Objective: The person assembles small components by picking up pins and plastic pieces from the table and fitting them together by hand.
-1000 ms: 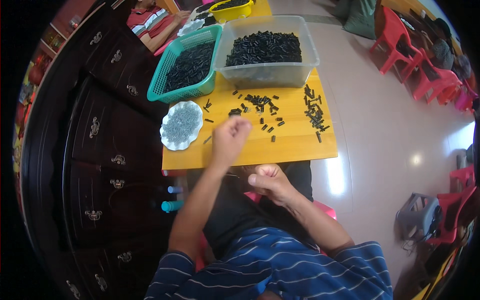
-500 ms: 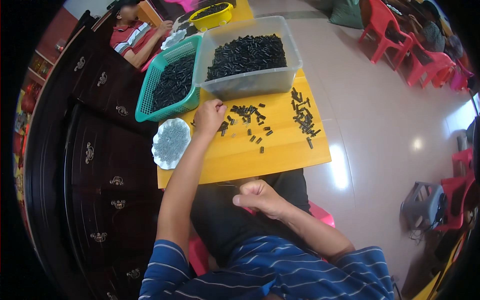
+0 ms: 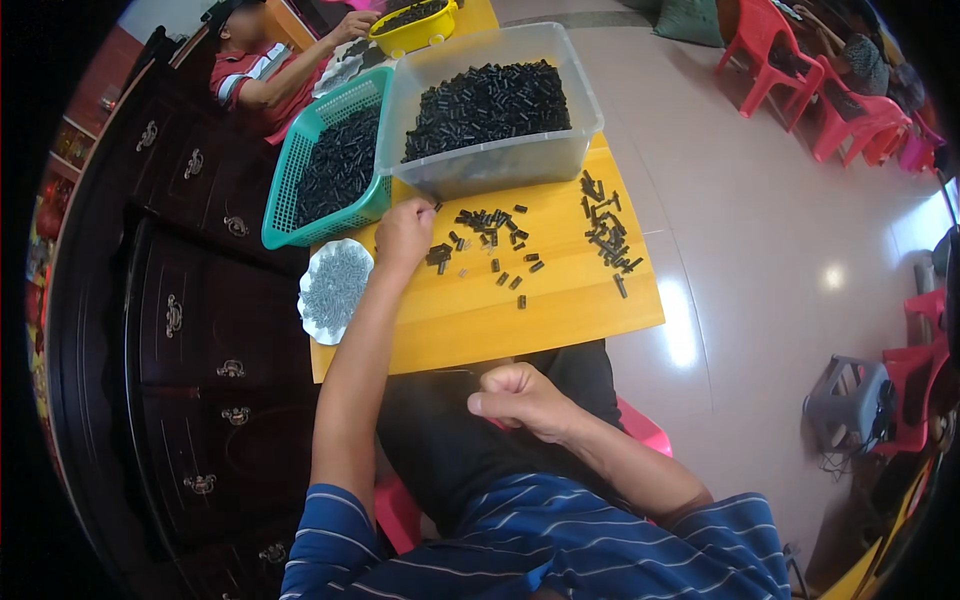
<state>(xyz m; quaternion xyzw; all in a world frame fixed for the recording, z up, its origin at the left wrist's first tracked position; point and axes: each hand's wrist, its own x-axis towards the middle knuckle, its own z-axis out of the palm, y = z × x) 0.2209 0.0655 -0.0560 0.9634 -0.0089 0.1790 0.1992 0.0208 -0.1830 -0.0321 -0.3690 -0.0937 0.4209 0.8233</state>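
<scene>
My left hand reaches over the yellow board, its fingers pinched on a small black tube-like piece. To its right lies a loose group of similar black pieces. Below the board's near edge, over my lap, my right hand is closed in a fist. A thin, needle-like rod sticks out of it toward the left. Beside my left forearm sits a white scalloped dish filled with small, shiny clear or silvery bits.
A clear plastic bin and a green basket, both full of black pieces, stand at the board's far side. More black parts lie along its right edge. Dark drawers flank the left. Another person sits beyond, near a yellow basin.
My left hand has shifted slightly left and up; a small black piece now shows at its fingertips. My right hand stays almost still. The other person's arm has stretched toward the yellow basin.
</scene>
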